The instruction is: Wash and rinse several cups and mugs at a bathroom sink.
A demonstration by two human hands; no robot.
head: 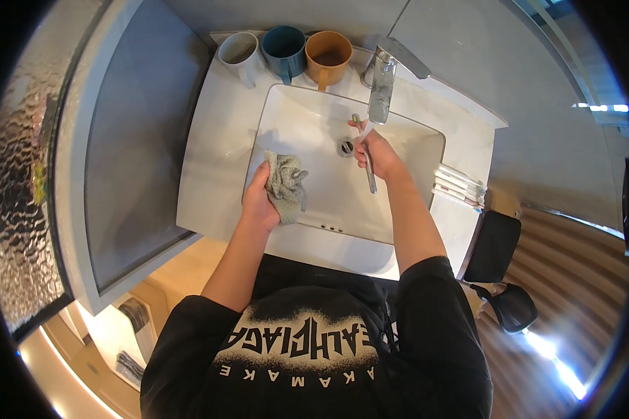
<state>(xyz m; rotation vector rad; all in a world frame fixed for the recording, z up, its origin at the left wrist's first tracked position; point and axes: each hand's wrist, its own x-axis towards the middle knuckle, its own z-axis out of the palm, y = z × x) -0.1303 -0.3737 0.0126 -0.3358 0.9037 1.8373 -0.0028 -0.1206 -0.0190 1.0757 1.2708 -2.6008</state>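
Observation:
My left hand (259,201) grips a crumpled grey-green cloth (286,188) above the left part of the white rectangular washbasin (320,196). In my right hand (380,154) is a slim tool with a shiny metal handle (370,175), which looks like a razor. Its small head (356,119), with a yellowish strip, points away from me. The chrome tap (381,99) stands just beyond that hand, and a thin stream of water seems to fall from its spout onto the fingers. Left of my right hand, the drain (345,147) is partly visible.
A white mug (239,52), a teal mug (284,47) and an orange mug (328,55) line the back of the white countertop (215,141). Several slim white packaged items (457,186) lie at the basin's right. A black office chair (508,309) stands beyond the counter.

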